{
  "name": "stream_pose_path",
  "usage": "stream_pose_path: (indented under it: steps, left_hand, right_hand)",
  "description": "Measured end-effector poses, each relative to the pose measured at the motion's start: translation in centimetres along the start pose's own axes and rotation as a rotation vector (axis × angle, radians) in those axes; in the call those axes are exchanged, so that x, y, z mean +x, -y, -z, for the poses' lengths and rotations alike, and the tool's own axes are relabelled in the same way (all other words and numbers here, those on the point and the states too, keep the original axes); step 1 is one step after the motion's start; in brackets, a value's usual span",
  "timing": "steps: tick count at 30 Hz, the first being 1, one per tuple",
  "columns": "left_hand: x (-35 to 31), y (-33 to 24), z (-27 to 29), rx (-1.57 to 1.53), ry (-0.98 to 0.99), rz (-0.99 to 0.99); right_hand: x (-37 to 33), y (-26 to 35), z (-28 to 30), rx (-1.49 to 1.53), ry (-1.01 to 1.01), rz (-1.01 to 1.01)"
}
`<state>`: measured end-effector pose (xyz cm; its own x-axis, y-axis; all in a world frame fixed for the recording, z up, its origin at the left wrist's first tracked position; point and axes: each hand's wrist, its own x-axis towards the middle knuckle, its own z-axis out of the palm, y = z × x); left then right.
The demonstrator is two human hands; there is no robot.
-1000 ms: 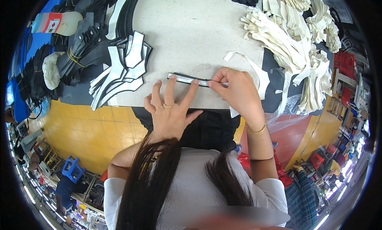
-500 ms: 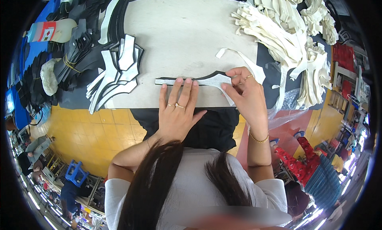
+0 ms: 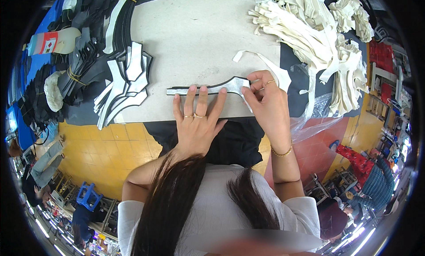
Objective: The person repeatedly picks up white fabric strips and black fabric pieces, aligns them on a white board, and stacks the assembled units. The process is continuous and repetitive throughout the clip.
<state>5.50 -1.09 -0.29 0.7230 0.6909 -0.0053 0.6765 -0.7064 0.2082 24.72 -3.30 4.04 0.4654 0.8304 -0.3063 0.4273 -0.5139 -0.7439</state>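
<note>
Pale board [image 3: 190, 39] carries a white strip [image 3: 213, 90] lying crosswise, flared end [image 3: 237, 84] rightward, right fingers [image 3: 254, 98] pinching it, left fingers [image 3: 201, 104] spread.

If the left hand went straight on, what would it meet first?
Past the black-edged white piece under its fingertips, the left hand's way looks free across the pale board, though depth is unclear.

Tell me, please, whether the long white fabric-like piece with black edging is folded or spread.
Spread: the white piece lies lengthwise beneath the left hand, flaring toward the right hand; some is hidden.
</note>
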Motion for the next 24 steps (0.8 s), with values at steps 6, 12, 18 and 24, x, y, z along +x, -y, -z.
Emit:
stream_pose_path:
  steps: [6,12,18,24]
  left_hand:
    - [0.8,-1.2,0.8,-0.059,-0.013,0.036]
    - [2.4,-2.6,-0.4,-0.169,0.015,-0.127]
    - [2.2,-2.4,-2.0,-0.042,-0.040,-0.147]
    - [2.1,-2.8,-2.4,0.027,-0.047,-0.169]
  right_hand:
    - [-0.1,0.1,-0.5,-0.063,-0.023,0.031]
    - [-0.7,-0.8,-0.8,-0.344,-0.181,0.199]
    - [-1.9,-3.6,-1.4,-0.604,-0.370,0.232]
    - [-2.5,-5.6,0.0,-0.645,-0.498,0.307]
